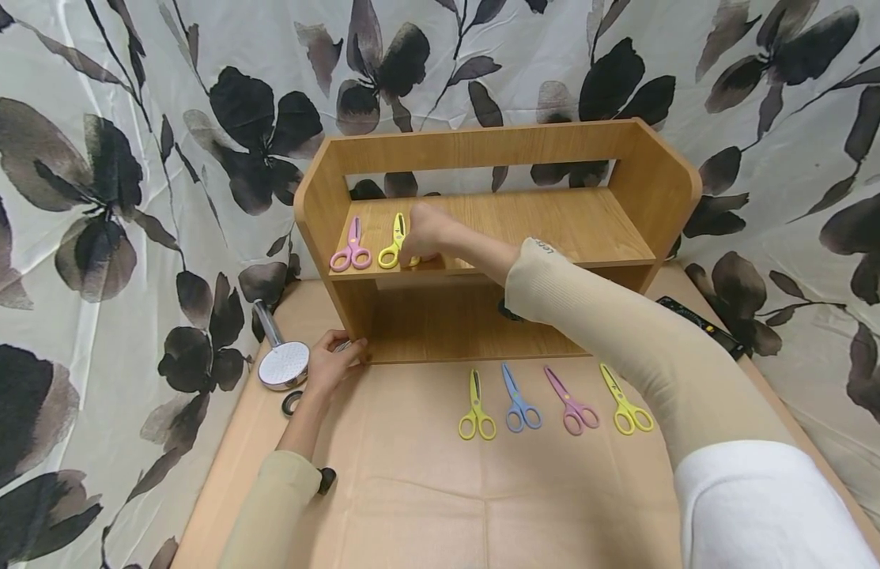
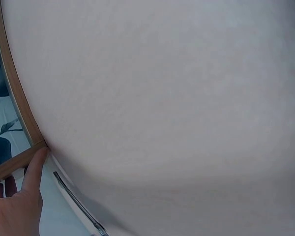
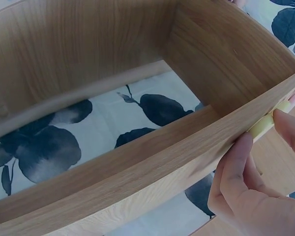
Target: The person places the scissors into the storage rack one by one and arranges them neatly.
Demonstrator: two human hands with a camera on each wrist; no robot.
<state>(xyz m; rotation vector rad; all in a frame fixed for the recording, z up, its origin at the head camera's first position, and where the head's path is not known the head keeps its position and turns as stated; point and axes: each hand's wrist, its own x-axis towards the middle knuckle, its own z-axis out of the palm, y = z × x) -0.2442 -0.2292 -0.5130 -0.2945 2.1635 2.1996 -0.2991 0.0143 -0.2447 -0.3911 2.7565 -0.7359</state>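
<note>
A wooden two-tier shelf (image 1: 425, 312) stands at the back. My left hand (image 1: 329, 365) grips its lower left front corner, one straight digit against the front edge and other fingers outside the side panel. On the upper tier, my right hand (image 1: 431, 229) pinches the handle of yellow scissors (image 3: 260, 127) at the front edge; their blades (image 1: 398, 227) point backward. Pink scissors (image 1: 352, 245) lie to the left of them. In front of the shelf lie more scissors in a row: yellow (image 1: 475, 407), blue (image 1: 518, 399), pink-purple (image 1: 571, 403) and yellow (image 1: 626, 401).
A shower head (image 1: 285, 365) lies left of the shelf, with a black ring (image 1: 292, 403) in front of it. A long black object (image 1: 703, 325) lies at the table's right edge. Flowered cloth (image 1: 219, 47) hangs behind and at both sides.
</note>
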